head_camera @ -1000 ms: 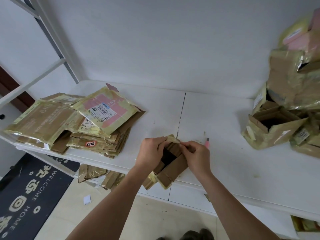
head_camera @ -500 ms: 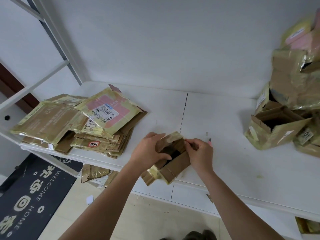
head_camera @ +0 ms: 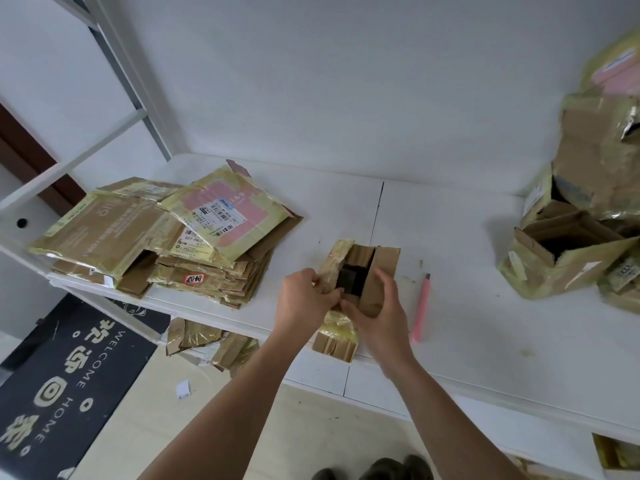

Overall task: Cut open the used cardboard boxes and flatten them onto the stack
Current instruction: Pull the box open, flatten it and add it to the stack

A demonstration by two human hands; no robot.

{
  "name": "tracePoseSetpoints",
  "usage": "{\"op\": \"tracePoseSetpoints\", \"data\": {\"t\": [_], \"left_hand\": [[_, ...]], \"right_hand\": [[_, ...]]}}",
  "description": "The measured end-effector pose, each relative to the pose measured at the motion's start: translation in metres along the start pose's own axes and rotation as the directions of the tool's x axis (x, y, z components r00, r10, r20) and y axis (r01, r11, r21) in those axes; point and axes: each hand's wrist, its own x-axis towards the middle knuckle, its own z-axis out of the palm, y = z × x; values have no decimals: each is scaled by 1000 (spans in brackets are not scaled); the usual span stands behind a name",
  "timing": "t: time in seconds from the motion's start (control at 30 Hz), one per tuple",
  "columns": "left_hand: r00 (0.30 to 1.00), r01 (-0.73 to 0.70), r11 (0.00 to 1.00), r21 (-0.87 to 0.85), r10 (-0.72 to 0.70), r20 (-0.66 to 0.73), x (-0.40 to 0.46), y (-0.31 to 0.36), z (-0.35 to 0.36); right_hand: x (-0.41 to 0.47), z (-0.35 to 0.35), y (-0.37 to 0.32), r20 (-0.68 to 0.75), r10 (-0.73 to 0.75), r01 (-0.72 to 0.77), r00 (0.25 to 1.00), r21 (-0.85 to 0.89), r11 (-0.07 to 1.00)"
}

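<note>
While gripped from both sides, small cardboard box (head_camera: pixel 360 271) on the near edge of the white table (head_camera: pixel 485 306): brown, partly wrapped in shiny yellow tape, top flaps spread, dark hollow inside, contents not discernible. Left hand (head_camera: pixel 304 303) curled onto the taped left flap; right hand (head_camera: pixel 381 317) with fingers bent round the bare right flap. Just right of the box, pink utility knife (head_camera: pixel 421 308) flat on the table, untouched. Well left of the box, stack of flattened boxes (head_camera: pixel 166 237), topmost one pink with a barcode label. Far right of the box, heap of unflattened boxes (head_camera: pixel 581 230), nearest one open-topped with a dark interior. Below the stack, fallen cardboard (head_camera: pixel 211 344) and a black doormat (head_camera: pixel 65 382).
</note>
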Motion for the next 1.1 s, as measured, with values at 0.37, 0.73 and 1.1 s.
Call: {"op": "tracePoseSetpoints", "data": {"t": [0.37,0.73,1.1], "left_hand": [[984,-81,996,-33,86,158,1,-1,-8],[965,137,893,-429,-23,261,9,-13,-28],[949,225,564,-794,60,311,-8,20,-3]], "right_hand": [[4,-15,-4,87,17,-17,996,-4,1000],[23,-31,-1,115,0,7,993,-60,998],[42,-20,-30,-376,22,41,926,159,986]]}}
